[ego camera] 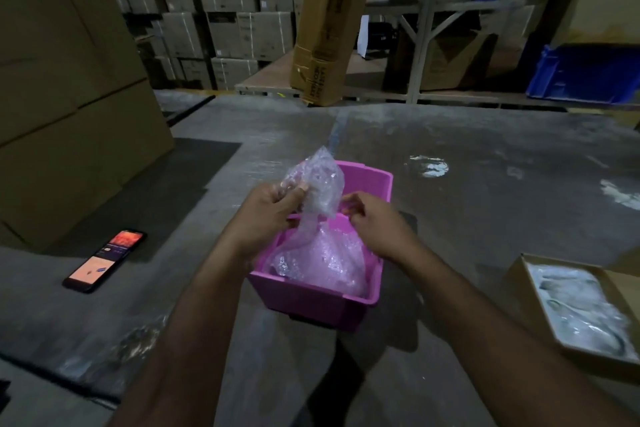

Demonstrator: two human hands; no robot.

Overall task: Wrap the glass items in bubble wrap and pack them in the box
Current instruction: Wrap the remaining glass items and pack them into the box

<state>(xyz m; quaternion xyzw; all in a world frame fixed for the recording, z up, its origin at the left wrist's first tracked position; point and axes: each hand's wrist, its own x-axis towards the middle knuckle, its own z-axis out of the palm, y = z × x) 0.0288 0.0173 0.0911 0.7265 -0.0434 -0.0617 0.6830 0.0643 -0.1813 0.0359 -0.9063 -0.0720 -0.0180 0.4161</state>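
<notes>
- Wrap (317,184): clear bubble sheet, bunched and lifted upright above the bin, its tail trailing down inside.
- Bin (311,302): pink plastic, open-topped, more bubble wrap heaped within.
- Box (519,274): cardboard, open, right of the bin, wrapped bundles inside.

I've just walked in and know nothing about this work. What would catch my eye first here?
The bright pink box in the middle of the grey floor, with both hands over it: the left hand grips a bundle of bubble wrap while the right hand pinches its edge. To the left a lit phone lies on the floor; at the right edge sits an open cardboard box.
</notes>
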